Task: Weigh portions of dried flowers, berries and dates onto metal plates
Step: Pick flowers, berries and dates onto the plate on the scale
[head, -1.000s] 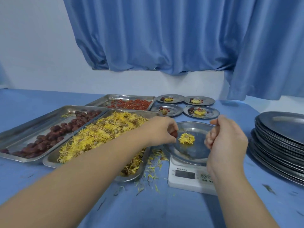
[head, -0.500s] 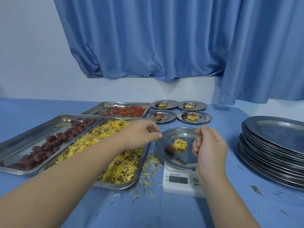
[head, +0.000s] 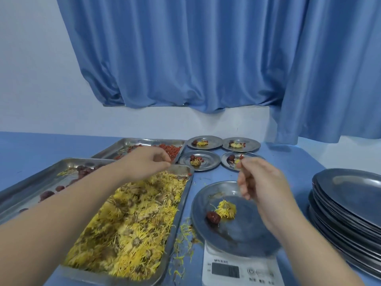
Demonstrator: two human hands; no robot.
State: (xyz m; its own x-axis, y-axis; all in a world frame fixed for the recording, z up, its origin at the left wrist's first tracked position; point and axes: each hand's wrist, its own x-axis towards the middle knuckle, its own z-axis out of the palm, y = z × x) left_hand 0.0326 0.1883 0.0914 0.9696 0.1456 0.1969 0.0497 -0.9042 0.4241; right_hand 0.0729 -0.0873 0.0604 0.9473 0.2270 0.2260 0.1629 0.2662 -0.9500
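Observation:
A metal plate (head: 237, 240) sits on a white digital scale (head: 241, 269), holding one dried yellow flower (head: 226, 209) and one dark red date (head: 213, 217). My left hand (head: 148, 162) hovers over the far end of the flower tray (head: 182, 213), beside the tray of red berries (head: 173, 150). Its fingertips are drawn together and nothing shows between them. My right hand (head: 261, 182) hangs above the plate's far right side, loosely curled and holding nothing. The date tray (head: 37, 178) lies at the left, partly behind my left arm.
Several filled small plates (head: 199, 161) stand at the back, right of the berry tray. A tall stack of empty metal plates (head: 350, 203) occupies the right edge. Loose yellow petals (head: 183, 244) litter the blue table between flower tray and scale. A blue curtain hangs behind.
My left hand has let the date go onto the scale plate and moved back and left toward the berry tray. My right hand stayed over the plate. The camera tilted down closer.

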